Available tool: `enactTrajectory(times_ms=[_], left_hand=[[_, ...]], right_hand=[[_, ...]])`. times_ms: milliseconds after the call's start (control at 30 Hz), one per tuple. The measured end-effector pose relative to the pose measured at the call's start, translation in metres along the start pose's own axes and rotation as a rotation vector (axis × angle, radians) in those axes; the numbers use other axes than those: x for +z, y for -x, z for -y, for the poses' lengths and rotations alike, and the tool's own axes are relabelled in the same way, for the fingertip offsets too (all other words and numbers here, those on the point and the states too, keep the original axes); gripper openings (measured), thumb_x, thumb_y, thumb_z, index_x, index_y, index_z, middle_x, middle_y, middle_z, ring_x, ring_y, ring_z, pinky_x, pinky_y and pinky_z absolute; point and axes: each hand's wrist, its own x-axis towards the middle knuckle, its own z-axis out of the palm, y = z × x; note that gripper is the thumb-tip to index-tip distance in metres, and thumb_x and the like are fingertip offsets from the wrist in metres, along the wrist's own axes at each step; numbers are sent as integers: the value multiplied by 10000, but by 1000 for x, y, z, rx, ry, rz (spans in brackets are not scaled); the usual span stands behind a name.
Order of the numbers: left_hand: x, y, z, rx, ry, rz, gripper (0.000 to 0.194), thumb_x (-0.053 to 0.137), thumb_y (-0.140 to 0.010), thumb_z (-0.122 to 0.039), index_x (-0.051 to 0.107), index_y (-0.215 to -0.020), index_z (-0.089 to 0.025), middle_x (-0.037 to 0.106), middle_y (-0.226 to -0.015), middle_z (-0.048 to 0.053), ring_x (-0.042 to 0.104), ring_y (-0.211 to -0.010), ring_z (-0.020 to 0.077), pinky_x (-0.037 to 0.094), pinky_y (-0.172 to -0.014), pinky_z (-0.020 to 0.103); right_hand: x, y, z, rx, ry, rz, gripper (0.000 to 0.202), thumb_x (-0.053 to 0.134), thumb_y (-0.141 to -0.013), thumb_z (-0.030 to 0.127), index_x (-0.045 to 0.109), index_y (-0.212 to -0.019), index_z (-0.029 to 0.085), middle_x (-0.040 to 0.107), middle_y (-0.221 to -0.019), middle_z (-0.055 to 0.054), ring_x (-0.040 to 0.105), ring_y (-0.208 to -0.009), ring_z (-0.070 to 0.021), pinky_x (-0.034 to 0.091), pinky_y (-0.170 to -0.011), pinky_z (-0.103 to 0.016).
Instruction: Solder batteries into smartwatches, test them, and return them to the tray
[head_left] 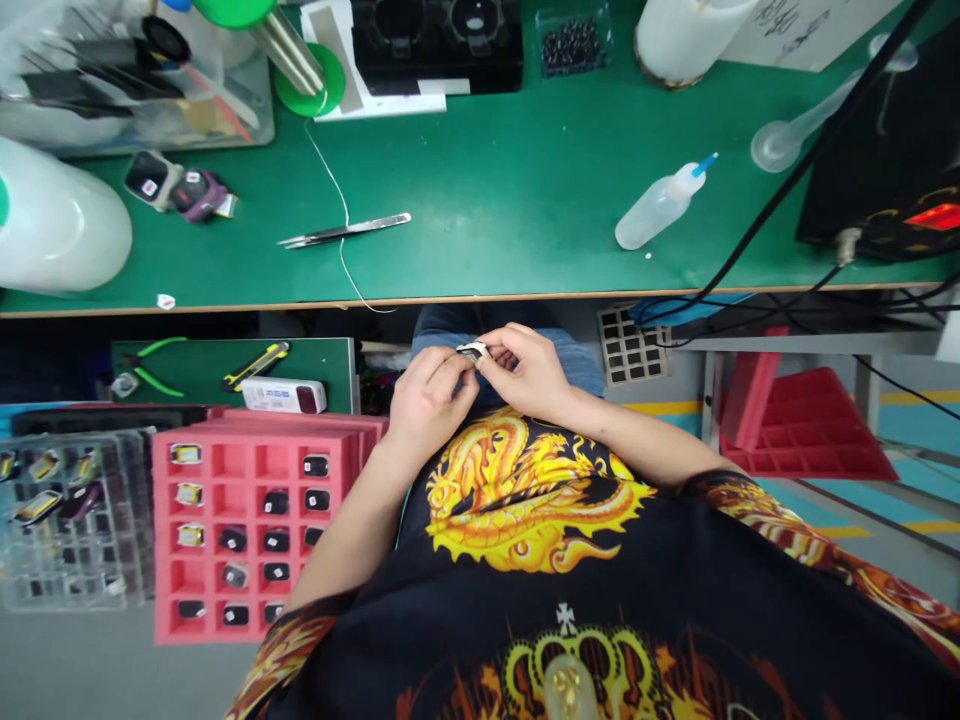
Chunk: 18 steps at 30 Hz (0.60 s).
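A small white and dark piece (474,351) is held between my two hands, over my lap and just below the bench's front edge. My left hand (433,396) pinches it from the left with thumb and fingers. From the right, my right hand (531,368) grips its white end, fingers curled. The fingers partly cover the piece, so its full shape is hidden. On the green bench (480,200), tweezers (345,231) lie across a thin wire beyond my left hand. A squeeze bottle (660,208) with a blue tip lies to the right.
A pink foam tray (217,432) of small dark devices stands at lower left, beside clear trays (67,570). Two watch-like devices (180,188) lie on the bench's left. A black cable (780,190) crosses the right side near a black box (892,150) with a red display.
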Motion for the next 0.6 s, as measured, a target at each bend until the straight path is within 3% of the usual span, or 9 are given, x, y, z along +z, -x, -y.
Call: enactTrajectory(times_ms=[233, 600], left_hand=[[4, 4, 3, 18, 27, -19, 177, 687, -913, -43, 670, -988, -202, 716, -923, 54, 703, -846, 209, 586, -805, 320], [4, 7, 1, 59, 3, -116, 232, 695, -866, -27, 670, -986, -224, 735, -909, 45, 713, -831, 205, 607, -801, 317]], right_hand=[[1, 1, -2, 14, -68, 12, 138, 694, -935, 215, 777, -1042, 187, 694, -914, -9, 630, -725, -110, 527, -686, -254], [7, -6, -4, 281, -396, 87, 219, 750, -858, 335, 771, -982, 156, 736, -792, -7, 614, -673, -117, 472, -642, -257]])
